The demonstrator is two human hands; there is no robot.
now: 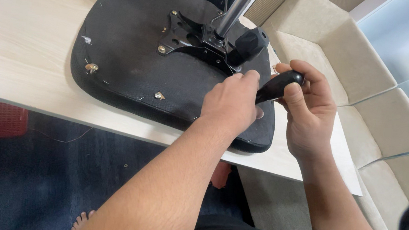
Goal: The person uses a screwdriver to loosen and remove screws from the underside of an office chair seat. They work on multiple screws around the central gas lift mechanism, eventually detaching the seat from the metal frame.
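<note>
Black lever handle (278,85), hard smooth plastic, sits at the right edge of upturned seat (138,61) on tabletop (19,32). Right hand (308,109) closed round it; left hand (231,102) curled, pinching its base. Looks light, stiff, maybe slippery; grip mid-handle

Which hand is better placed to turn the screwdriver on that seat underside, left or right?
Right, probably. The right hand is wrapped around the black screwdriver handle. The left hand rests on the upturned chair seat by the tool's tip, hiding it, so it looks better placed for steadying.
</note>
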